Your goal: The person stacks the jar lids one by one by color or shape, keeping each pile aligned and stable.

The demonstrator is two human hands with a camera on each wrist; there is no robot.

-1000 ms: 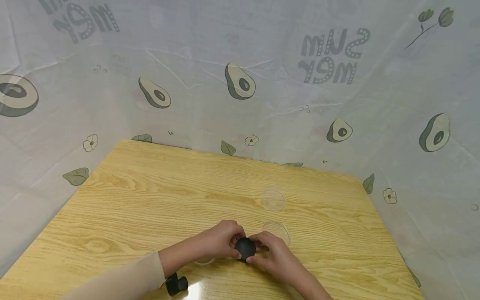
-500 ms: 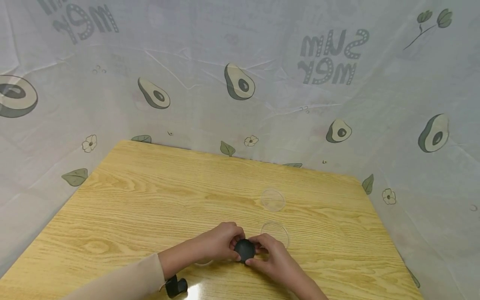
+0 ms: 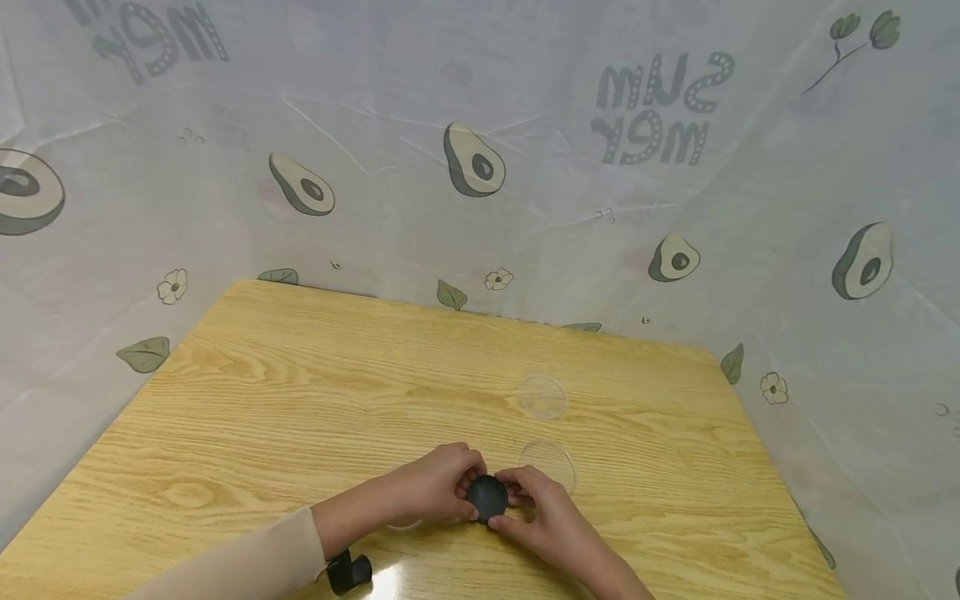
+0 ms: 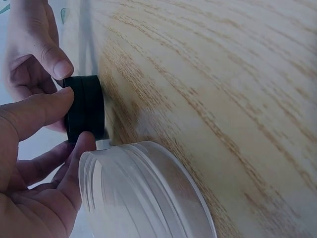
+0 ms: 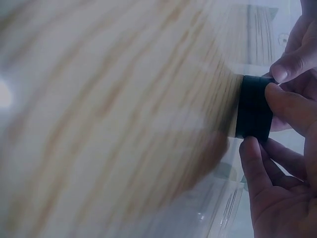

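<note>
At lower centre, left hand (image 3: 438, 483) and right hand (image 3: 551, 521) pinch a squat black plastic-looking cylinder (image 3: 487, 500); grip evenly, level.

Soft, fairly even light fills the head view, leaving the printed sheet (image 3: 375, 233) greyish and the wooden table (image 3: 300, 400) warm yellow, with a single glare patch (image 3: 386, 581) (small, but burnt out to white) at the bottom edge. The farther clear disc (image 3: 543, 397) barely stands out against the grain. Both wrist views look cooler; the right one is dim, bluish and hazy, its nearest wood grain smeared, with a bright spot (image 5: 4, 94) at the left border. The black round piece (image 4: 85, 109) loses nearly all surface detail there.
</note>
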